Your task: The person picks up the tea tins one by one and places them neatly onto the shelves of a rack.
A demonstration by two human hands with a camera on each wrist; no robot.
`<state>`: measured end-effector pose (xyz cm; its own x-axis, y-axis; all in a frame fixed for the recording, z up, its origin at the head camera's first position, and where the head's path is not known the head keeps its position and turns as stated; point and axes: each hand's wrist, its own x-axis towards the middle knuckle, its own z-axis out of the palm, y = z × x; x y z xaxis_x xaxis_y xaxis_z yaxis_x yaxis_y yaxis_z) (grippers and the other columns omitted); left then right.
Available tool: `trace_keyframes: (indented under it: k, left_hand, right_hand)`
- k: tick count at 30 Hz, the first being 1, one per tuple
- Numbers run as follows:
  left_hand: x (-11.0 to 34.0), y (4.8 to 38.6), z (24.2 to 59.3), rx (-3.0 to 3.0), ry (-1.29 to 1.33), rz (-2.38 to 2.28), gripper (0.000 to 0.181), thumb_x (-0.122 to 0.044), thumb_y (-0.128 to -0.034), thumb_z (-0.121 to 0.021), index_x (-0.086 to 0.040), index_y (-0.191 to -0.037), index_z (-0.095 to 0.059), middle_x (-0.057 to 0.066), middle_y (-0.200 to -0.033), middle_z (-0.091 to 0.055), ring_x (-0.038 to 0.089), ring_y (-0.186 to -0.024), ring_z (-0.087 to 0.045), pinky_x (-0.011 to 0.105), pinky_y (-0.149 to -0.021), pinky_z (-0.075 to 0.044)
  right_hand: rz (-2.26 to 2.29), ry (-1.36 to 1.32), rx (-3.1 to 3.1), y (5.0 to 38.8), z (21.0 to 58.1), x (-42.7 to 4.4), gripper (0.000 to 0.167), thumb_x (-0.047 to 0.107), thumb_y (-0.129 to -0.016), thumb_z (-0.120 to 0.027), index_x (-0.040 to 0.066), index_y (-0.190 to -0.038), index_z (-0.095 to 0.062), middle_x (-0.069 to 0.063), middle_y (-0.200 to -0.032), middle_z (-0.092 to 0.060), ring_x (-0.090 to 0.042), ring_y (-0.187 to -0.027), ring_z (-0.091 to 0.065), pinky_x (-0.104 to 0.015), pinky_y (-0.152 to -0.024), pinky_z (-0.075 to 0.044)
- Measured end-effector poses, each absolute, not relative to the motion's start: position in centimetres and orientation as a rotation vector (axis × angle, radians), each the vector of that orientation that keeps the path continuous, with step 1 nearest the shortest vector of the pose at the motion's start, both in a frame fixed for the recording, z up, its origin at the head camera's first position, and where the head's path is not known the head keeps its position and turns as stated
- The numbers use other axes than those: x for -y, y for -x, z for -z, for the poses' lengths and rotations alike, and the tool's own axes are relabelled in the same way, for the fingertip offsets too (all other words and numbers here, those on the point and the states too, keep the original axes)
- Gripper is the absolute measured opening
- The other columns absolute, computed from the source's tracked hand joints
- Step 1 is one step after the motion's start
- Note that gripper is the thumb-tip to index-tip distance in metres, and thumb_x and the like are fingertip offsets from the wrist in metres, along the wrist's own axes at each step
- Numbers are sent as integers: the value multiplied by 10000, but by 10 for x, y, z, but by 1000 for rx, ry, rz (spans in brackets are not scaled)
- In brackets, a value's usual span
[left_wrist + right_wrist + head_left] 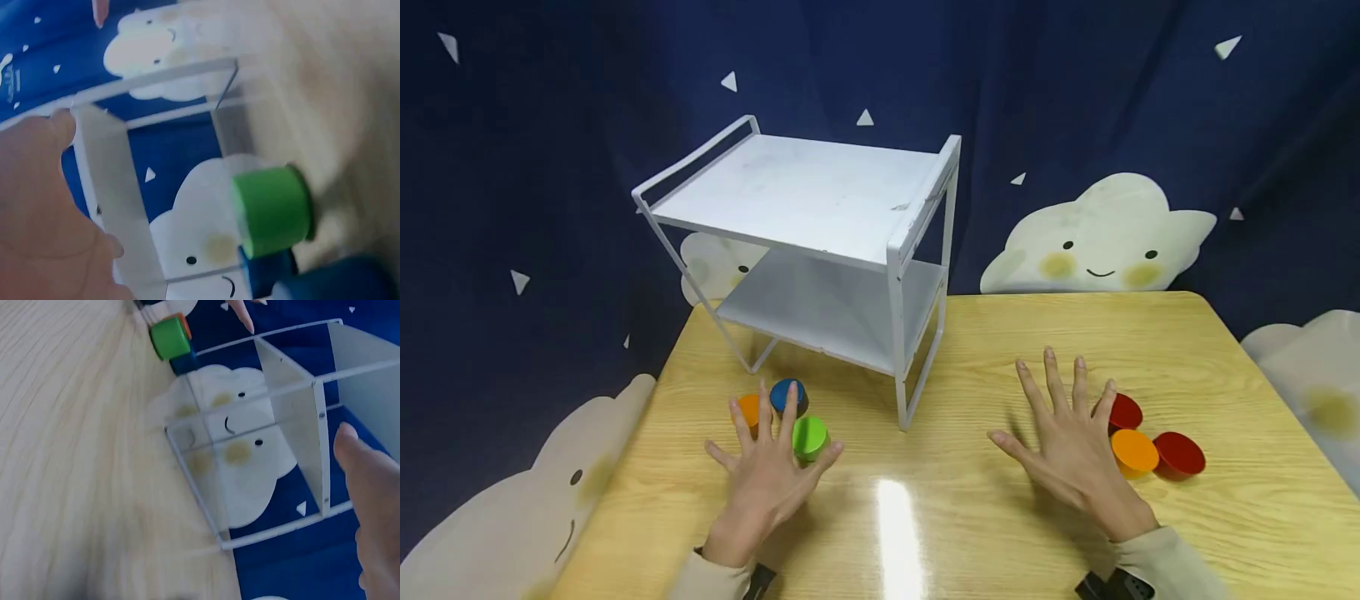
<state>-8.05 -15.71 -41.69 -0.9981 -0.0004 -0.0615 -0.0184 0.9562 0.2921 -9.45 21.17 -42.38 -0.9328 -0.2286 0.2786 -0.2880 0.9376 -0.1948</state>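
Head view: watching a green cylinder (811, 435), a blue cylinder (780, 392) and an orange cylinder (749, 407) huddled on the table (955, 517), holding the left hand (767, 479) just by them, fingers spread apart! Hovering the right hand (1071, 452) near two red cylinders (1180, 456) and a second orange cylinder (1133, 452), fingers wide apart too. Spotting a white rack (805, 200) behind, before a navy curtain (1075, 83).

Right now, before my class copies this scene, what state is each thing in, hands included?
Left hand: fingers spread, gripping nothing
Right hand: fingers spread, gripping nothing
White rack: standing upright
Green piece: standing on end
Blue piece: standing, partly covered
Left orange piece: standing, partly covered
Right orange piece: standing on end
Nearer red piece: standing on end
Farther red piece: standing, partly covered
Curtain: hanging
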Motion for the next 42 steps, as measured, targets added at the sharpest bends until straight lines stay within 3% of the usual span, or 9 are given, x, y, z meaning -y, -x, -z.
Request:
trace_keyframes:
  k: [5,8,12,17,25,32,38,42]
  left_hand:
    - [182,102,398,-3087,70,-585,952,-757,-876,-343,-197,-1558,13,209,-1594,28,552,-1391,-52,829,-899,-153]
    - [200,121,385,-3106,93,-720,961,-686,-898,-432,-79,-1551,-74,257,-1569,-106,546,-1354,-214,755,-929,-271]
    - [226,148,371,-3181,153,-817,828,-402,-918,-619,97,-1464,-247,328,-1433,-344,543,-1224,-407,661,-914,-379]
    - [252,179,367,-3315,239,-810,639,-129,-869,-668,176,-1344,-370,367,-1220,-497,562,-1036,-521,636,-816,-444]
    - [270,206,374,-3270,221,-960,499,-66,-920,-589,161,-1329,-415,366,-1177,-555,511,-998,-586,567,-785,-503]
    - [272,214,384,-3303,-29,-973,188,64,-861,-517,123,-1028,-581,316,-983,-650,454,-887,-645,507,-692,-529]
    - [269,213,384,-3270,-58,-902,218,63,-844,-597,130,-1039,-526,308,-955,-655,433,-863,-656,477,-664,-534]
    - [269,215,387,-3340,-84,-913,162,69,-865,-615,134,-993,-540,311,-907,-656,423,-784,-662,432,-591,-523]
  right_hand:
    - [-431,-429,2793,99,413,-190,795,596,-907,-519,141,-1519,-296,-203,-1580,-152,-461,-1435,-4,-711,-1034,89]
    - [-471,-503,2737,103,407,-174,668,546,-901,-572,70,-1367,-520,-214,-1502,-340,-480,-1396,-191,-735,-1034,-39]
    - [-539,-616,2640,110,405,-150,456,438,-867,-670,57,-1117,-675,-180,-1278,-579,-431,-1244,-452,-688,-1025,-211]
    - [-678,-703,2526,117,407,-125,301,300,-841,-737,45,-998,-709,-89,-997,-711,-286,-968,-649,-540,-960,-411]
    - [-771,-686,2469,124,403,-94,186,247,-848,-746,68,-895,-726,-31,-852,-726,-208,-771,-682,-388,-721,-535]
    - [-811,-599,2472,129,403,-84,105,193,-855,-739,88,-856,-744,-21,-822,-732,-172,-701,-682,-328,-604,-536]
    - [-790,-579,2444,133,407,-82,76,164,-821,-769,92,-803,-750,-19,-750,-724,-94,-563,-624,-216,-473,-449]
    - [-809,-587,2375,134,410,-82,69,143,-812,-775,87,-784,-746,-22,-726,-719,-105,-555,-630,-222,-462,-447]
